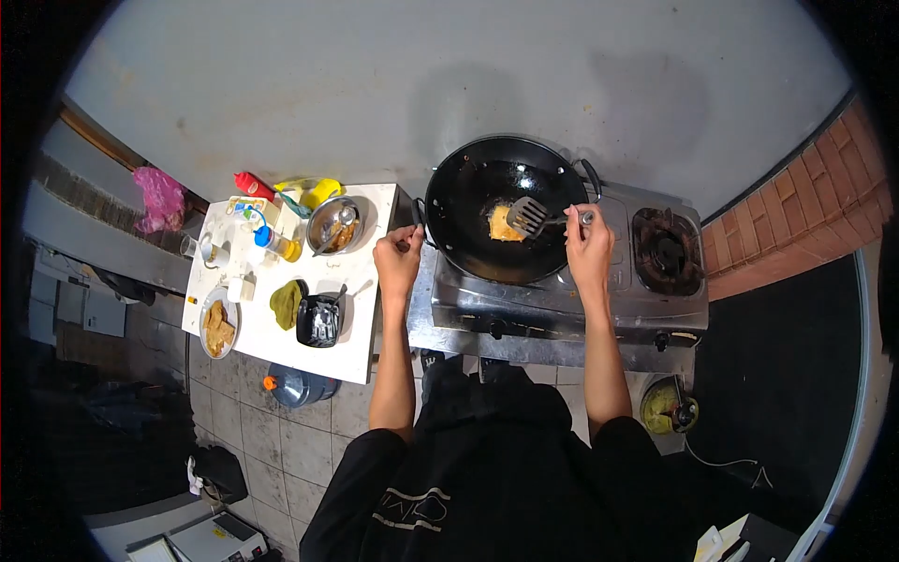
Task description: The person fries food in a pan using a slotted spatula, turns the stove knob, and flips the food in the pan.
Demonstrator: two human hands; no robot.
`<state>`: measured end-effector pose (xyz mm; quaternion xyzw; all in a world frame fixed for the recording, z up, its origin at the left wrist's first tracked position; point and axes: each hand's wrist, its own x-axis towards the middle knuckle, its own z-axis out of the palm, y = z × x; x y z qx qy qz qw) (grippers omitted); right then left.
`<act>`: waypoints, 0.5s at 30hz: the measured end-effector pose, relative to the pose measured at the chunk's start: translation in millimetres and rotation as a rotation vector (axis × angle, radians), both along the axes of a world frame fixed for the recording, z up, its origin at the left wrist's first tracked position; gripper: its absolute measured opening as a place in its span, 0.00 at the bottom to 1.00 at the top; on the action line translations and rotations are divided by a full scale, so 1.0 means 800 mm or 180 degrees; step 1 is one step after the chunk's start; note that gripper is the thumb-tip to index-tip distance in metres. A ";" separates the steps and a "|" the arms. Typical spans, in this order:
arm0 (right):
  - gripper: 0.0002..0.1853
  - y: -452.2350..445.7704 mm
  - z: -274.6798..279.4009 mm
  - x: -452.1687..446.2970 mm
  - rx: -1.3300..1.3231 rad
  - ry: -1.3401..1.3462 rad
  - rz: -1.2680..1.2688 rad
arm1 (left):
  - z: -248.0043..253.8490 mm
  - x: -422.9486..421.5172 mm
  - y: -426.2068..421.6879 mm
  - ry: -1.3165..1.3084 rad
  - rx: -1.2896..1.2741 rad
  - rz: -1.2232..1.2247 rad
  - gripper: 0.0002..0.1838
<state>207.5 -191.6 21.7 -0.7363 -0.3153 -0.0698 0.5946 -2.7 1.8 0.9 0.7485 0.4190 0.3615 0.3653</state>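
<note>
A black wok [468, 187] sits on the left side of the steel gas stove [468, 304]. Inside it lies a golden-brown square piece of food [504, 225]. My right hand [589, 245] is closed round the handle of a slotted metal spatula [527, 216], whose blade is at the right edge of the food. Beside the wok's left handle [418, 214], my left hand [398, 258] has its fingers curled together; whether they hold anything is too small to make out.
On the white table [361, 351] at left are a metal bowl [334, 225], a black dish [319, 320], a green cloth [286, 304], bottles and a plate of browned pieces [218, 328]. Below stands a water jug [302, 386]. A second burner [668, 251] is at right.
</note>
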 end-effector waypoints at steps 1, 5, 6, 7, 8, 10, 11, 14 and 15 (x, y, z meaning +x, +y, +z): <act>0.07 0.002 0.003 -0.002 -0.0015 -0.0054 0.0042 | -0.002 0.000 0.001 0.0016 -0.0012 0.0002 0.15; 0.07 0.012 0.017 -0.007 -0.0151 -0.0222 0.0057 | -0.007 -0.001 0.002 -0.0066 0.0141 0.0008 0.14; 0.08 0.015 0.021 -0.008 -0.0206 -0.0305 0.0032 | -0.008 0.000 0.002 -0.0082 0.0166 0.0018 0.14; 0.08 0.017 0.023 -0.008 -0.0206 -0.0311 0.0036 | -0.009 0.000 0.003 -0.0098 0.0189 0.0027 0.14; 0.07 0.020 0.025 -0.007 -0.0247 -0.0381 0.0049 | -0.010 0.000 0.003 -0.0105 0.0189 0.0031 0.14; 0.07 0.025 0.028 -0.007 -0.0287 -0.0456 0.0065 | -0.006 0.000 0.002 0.0015 0.0169 0.0029 0.14; 0.07 0.027 0.029 -0.008 -0.0296 -0.0486 0.0094 | -0.004 0.000 0.001 0.0010 0.0165 0.0032 0.14; 0.07 0.036 0.035 -0.010 -0.0353 -0.0554 0.0174 | -0.003 0.000 -0.001 -0.0001 0.0192 0.0044 0.14; 0.07 0.040 0.038 -0.011 -0.0396 -0.0588 0.0210 | -0.005 0.001 0.000 -0.0083 0.0216 0.0043 0.14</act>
